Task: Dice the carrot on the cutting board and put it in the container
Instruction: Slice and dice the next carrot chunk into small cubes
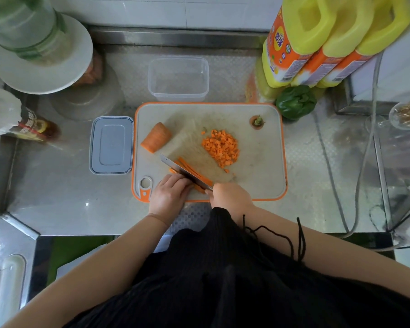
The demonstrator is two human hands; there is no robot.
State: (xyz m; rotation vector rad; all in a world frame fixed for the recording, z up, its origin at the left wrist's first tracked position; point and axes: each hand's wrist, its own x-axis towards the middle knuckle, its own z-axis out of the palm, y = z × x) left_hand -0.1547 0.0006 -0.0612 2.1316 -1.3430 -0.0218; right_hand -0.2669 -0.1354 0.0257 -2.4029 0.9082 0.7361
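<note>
An orange-rimmed cutting board (258, 176) lies on the steel counter. On it are a carrot chunk (156, 137), a pile of diced carrot (221, 147), a cut-off carrot top (257, 121) and several carrot strips (192, 172) near the front edge. My left hand (169, 194) presses down on the strips. My right hand (230, 195) grips the handle of a knife (182, 170), whose blade lies across the strips. A clear empty container (178, 78) stands just behind the board.
A grey lid (111, 145) lies left of the board. Yellow oil bottles (317, 43) and a green pepper (295, 102) stand at the back right. Plates and a bottle (40, 53) occupy the back left, a sauce bottle (26, 124) lies left, cables (360, 181) run right.
</note>
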